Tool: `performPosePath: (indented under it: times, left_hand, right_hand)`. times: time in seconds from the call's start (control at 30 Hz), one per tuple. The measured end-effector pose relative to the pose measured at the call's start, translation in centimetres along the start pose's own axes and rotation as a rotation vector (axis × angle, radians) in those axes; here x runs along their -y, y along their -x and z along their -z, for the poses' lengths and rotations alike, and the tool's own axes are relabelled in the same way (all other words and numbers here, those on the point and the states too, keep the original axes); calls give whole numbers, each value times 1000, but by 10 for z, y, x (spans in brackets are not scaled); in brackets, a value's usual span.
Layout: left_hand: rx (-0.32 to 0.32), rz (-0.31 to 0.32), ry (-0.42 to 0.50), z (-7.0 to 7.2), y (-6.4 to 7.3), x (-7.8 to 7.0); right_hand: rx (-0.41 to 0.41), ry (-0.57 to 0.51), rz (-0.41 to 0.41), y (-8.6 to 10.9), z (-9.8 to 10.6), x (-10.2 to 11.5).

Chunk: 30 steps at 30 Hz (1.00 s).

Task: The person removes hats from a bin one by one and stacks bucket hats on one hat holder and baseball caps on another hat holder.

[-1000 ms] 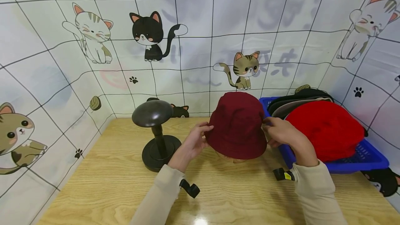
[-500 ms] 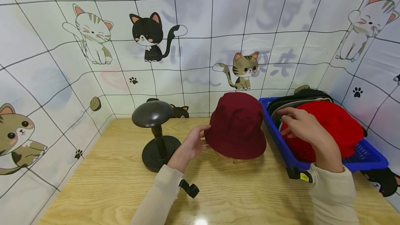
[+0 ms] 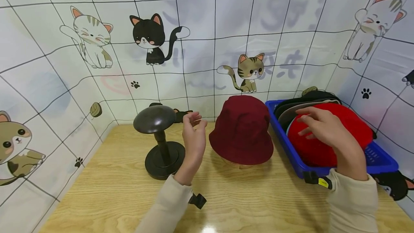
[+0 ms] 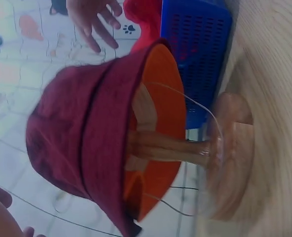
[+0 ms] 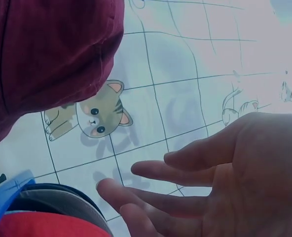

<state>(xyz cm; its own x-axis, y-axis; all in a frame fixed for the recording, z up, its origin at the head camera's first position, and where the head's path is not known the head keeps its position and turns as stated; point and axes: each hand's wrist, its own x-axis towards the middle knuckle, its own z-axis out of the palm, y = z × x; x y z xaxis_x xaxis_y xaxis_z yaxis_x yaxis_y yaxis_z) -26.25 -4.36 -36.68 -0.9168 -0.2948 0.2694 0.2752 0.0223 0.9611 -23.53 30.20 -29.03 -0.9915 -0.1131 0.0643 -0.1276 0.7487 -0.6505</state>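
A maroon bucket hat (image 3: 242, 128) with an orange lining (image 4: 163, 98) sits on a wooden hat stand (image 4: 230, 163), brim down. In the left wrist view the stand's post and round base show below the brim. My left hand (image 3: 194, 141) is raised between this hat and a black hat stand (image 3: 158, 119), fingers loosely bent and holding nothing. My right hand (image 3: 326, 127) hovers over the near side of a red hat (image 3: 343, 118) in the blue basket (image 3: 300, 170), its fingers spread and free of any object, as the right wrist view also shows.
Behind the red hat, black and grey hats (image 3: 310, 98) are stacked in the basket at the right of the wooden table (image 3: 239, 204). The black stand, with its domed top, stands at the left. A cat-print wall covering (image 3: 200, 56) closes off the back and sides.
Both hands have come off the maroon hat's brim. The right hand has moved right over the basket, while the left has lifted away to the left. The hat stays on its stand.
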Motion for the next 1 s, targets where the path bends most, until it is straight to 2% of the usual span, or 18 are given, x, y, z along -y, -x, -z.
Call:
performPosePath:
  times: [0.13,0.2,0.27,0.37,0.5,0.6,0.73,0.8,0.87,0.93,1.0]
  left_hand:
    - [-10,-121,-10,-3,10,-12]
    - [8,-152,-16,-4,14,-19]
    - [55,-160,-22,-5,20,-26]
    - [217,-159,1,-7,29,-37]
    - [507,-151,40,-12,38,-45]
    - [682,-154,27,-20,44,-46]
    - [875,-131,-18,-33,52,-40]
    - [951,-106,-34,-40,56,-34]
    - [997,-66,-28,-48,61,-27]
    - [1022,-21,-8,-57,66,-20]
    - [1019,39,23,-67,71,-14]
  right_hand:
    - [6,-31,18,1,0,2]
    - [6,-41,26,2,0,3]
    - [0,-38,20,3,0,4]
    - [-25,-13,11,6,2,3]
    - [-95,23,24,10,6,-5]
    - [-175,29,23,14,11,-16]
    - [-298,19,-20,18,20,-36]
    - [-367,3,-51,20,25,-47]
    - [-445,17,-94,21,31,-59]
    - [-504,65,-145,23,37,-69]
    - [-526,111,-208,24,41,-78]
